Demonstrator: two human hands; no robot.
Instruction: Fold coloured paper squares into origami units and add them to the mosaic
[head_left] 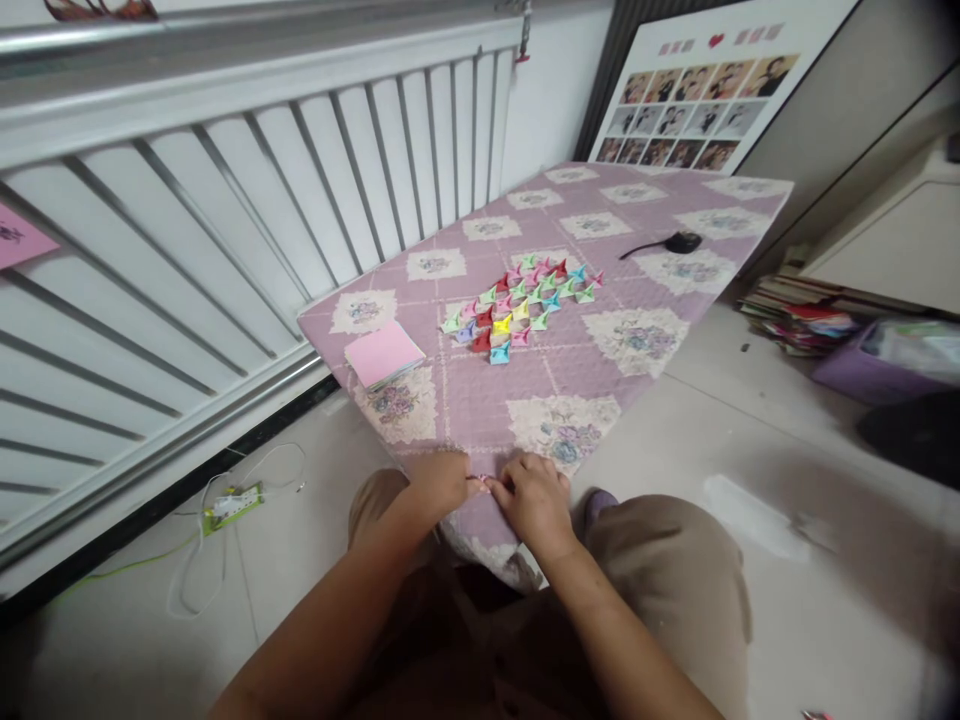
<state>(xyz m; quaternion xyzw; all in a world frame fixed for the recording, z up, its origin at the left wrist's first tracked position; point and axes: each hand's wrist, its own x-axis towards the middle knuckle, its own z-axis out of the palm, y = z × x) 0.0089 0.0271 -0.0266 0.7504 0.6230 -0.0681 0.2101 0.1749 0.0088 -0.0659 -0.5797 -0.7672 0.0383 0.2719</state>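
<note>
At the near end of the cloth-covered table (480, 390), my left hand (442, 482) and my right hand (534, 497) meet, fingertips pinched together. Between them shows a small pink folded paper (482, 482), mostly hidden by the fingers. Farther up the cloth stand several small folded paper pieces (501, 325) in rows, coloured green, pink, red, blue and yellow. To their left lies a stack of square paper sheets (384, 355), the top one pink.
A black object with a cord (681, 242) lies toward the table's far right. The white radiator (247, 230) runs along the left side. On the floor at left is a power strip (232, 508) with loose cables. A photo board (690, 90) leans behind the table; a purple bin (877, 365) stands right.
</note>
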